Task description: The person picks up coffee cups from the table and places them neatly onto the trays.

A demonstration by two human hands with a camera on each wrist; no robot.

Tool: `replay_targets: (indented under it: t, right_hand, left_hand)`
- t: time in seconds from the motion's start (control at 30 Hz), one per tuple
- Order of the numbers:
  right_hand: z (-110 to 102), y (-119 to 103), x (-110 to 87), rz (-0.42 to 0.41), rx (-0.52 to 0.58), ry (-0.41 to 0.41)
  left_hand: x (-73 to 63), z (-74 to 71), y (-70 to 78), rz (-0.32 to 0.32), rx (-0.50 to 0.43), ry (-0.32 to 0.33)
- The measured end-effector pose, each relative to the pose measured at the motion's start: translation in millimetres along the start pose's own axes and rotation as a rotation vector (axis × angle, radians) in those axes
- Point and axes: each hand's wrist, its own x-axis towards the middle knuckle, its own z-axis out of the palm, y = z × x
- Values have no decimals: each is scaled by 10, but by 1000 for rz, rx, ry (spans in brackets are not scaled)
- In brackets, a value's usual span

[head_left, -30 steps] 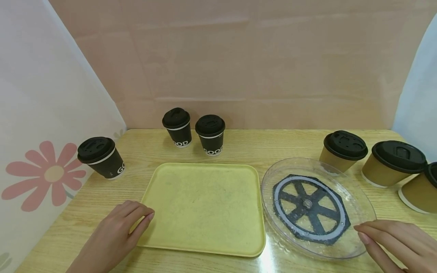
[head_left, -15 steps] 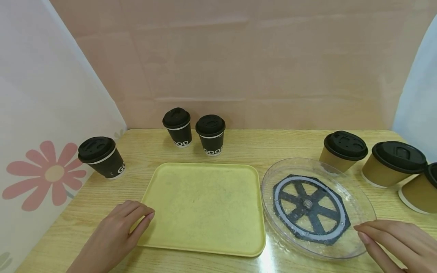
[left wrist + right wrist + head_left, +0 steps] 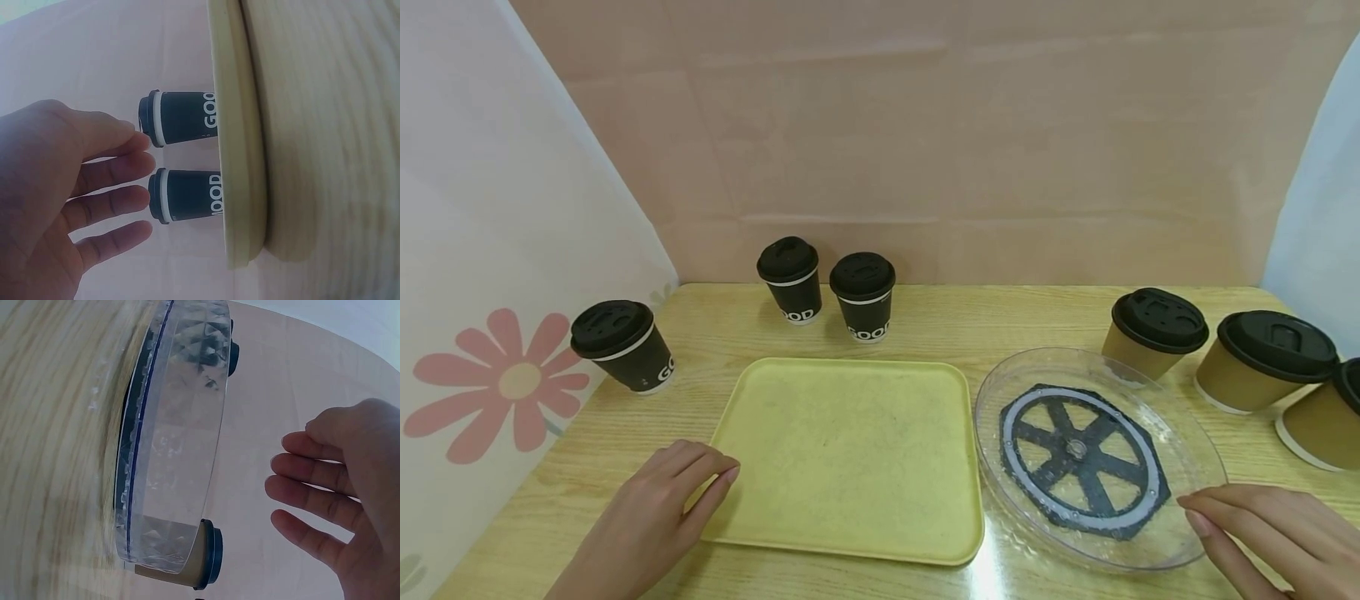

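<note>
My left hand (image 3: 662, 508) hovers over the near left edge of a yellow rectangular tray (image 3: 850, 467), thumb and forefinger tips close together with nothing between them. In the left wrist view its fingers are loosely bent and stand above the tray's level. My right hand (image 3: 1277, 537) is held by the near right rim of a round clear plastic tray (image 3: 1191, 454). The right wrist view shows these relaxed fingers apart from the clear tray's faceted wall (image 3: 169, 487), holding nothing. Beneath the clear tray's floor a dark octagonal spoked piece (image 3: 1097, 458) with a pale ring shows through.
Two black lidded paper cups (image 3: 793, 287) stand behind the yellow tray, and another black cup (image 3: 638, 358) is at the left. Three tan cups with black lids (image 3: 1247, 379) stand at the right, one partly behind the clear tray. A pinkish backdrop (image 3: 955, 142) closes off the back.
</note>
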Motion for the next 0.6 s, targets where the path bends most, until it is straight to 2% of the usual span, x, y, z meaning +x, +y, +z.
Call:
replay_targets:
  t: [0.13,0.27,0.5,0.6]
  right_hand:
    - [9,9,-1,-4,6,8]
    - [72,74,-45,-29,24,65]
    - [89,105,-76,-33,22,61]
    - [108,108,-77,-39,32,83]
  left_hand:
    - [-1,0,1,5,0,4]
    - [-2,1,-3,8,-2,5]
    - [-4,5,-7,11,1,2]
    - [-5,5,-9,8,3,-4]
